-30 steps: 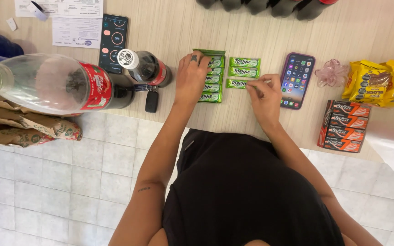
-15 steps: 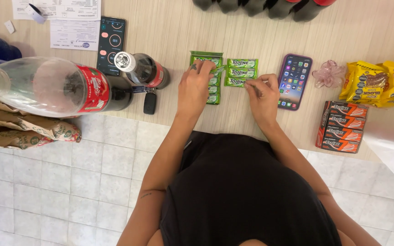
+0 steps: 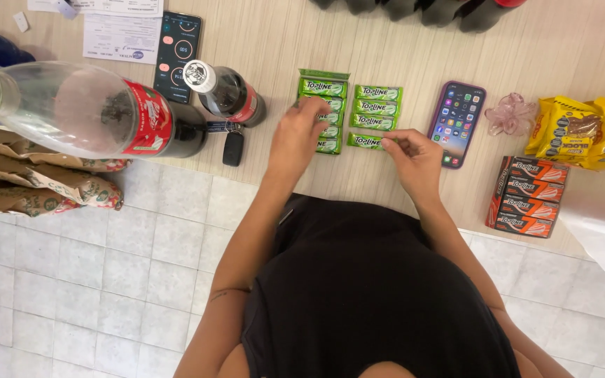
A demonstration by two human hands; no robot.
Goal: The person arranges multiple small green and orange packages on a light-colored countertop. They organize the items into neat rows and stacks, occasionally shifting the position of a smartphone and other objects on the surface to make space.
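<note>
An open green gum box [image 3: 324,75] lies on the wooden counter [image 3: 386,42] with green packs stacked in it. My left hand [image 3: 301,134] rests on the box, fingers curled down onto the packs; whether it grips one is hidden. To its right, loose green gum packs [image 3: 377,108] lie in a column. My right hand [image 3: 412,158] pinches the right end of the lowest green gum pack [image 3: 363,141], which lies on the counter.
A phone in a purple case [image 3: 456,123] lies right of the packs, with a pink bow [image 3: 511,114], yellow snack bags [image 3: 574,133] and an orange box [image 3: 526,197] beyond. Left stand a small cola bottle [image 3: 227,93], a car key [image 3: 232,148], a large cola bottle [image 3: 92,112], a dark phone [image 3: 178,56] and paper bags [image 3: 29,185].
My left hand's fingers have curled from lying flat on the box. My right hand stays at the lowest loose pack.
</note>
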